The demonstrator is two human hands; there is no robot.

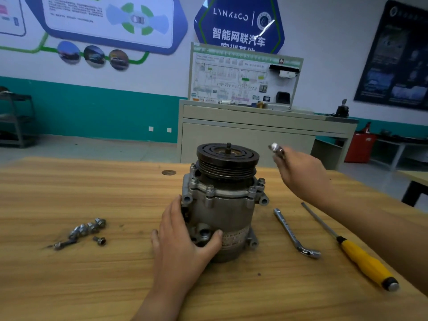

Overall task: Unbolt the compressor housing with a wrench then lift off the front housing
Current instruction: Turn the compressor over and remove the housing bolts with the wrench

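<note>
Head view: left hand grips the upright compressor on a wooden table; right hand, raised beside it, pinches a small bolt in blurred fingers.

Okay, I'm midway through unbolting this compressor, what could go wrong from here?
The small metal part pinched in your right hand hangs in mid-air; dropped, it may roll off the table. The compressor stands on end, steadied only by your left hand, so it might tip.
</note>
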